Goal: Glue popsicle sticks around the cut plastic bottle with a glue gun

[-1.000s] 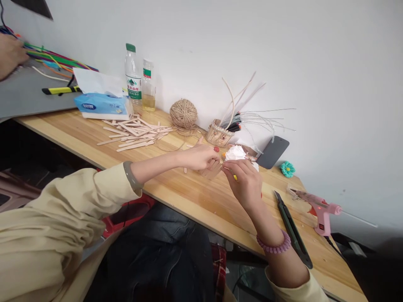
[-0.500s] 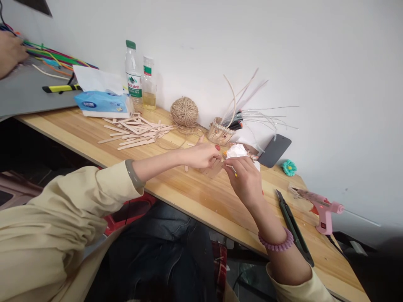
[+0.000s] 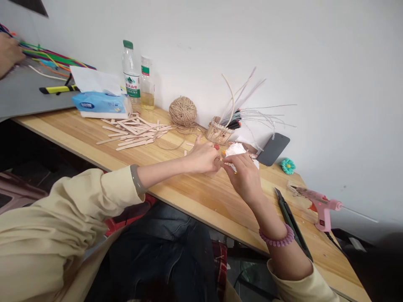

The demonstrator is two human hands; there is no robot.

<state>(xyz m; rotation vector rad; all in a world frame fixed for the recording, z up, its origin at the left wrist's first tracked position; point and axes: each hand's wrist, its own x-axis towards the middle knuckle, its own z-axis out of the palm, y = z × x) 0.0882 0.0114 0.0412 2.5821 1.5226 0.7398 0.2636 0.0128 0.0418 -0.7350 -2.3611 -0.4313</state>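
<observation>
Over the wooden table, my left hand (image 3: 204,157) is closed with its fingers curled in. Close beside it, my right hand (image 3: 245,176) is pinched at the fingertips, which nearly meet the left ones. Whatever lies between the fingers is too small and covered to name. A crumpled white paper (image 3: 236,149) lies just behind the right fingers, with small orange and red bits near it. Behind both hands stands a small wooden-stick basket (image 3: 219,132) holding pipe cleaners and dark sticks.
Craft sticks (image 3: 135,133) lie piled left of a twine ball (image 3: 183,111). Tissues (image 3: 102,105), a water bottle (image 3: 130,73) and a glass bottle (image 3: 147,86) stand behind. At right are a phone (image 3: 273,149), teal flower (image 3: 287,166), utility knife (image 3: 292,224) and pink glue gun (image 3: 324,207). Another person's hand (image 3: 9,52) is far left.
My left hand has turned and lowered slightly, covering the light brown piece that showed beneath it. My right hand keeps its pinch close by. The whole view has shifted a little.
</observation>
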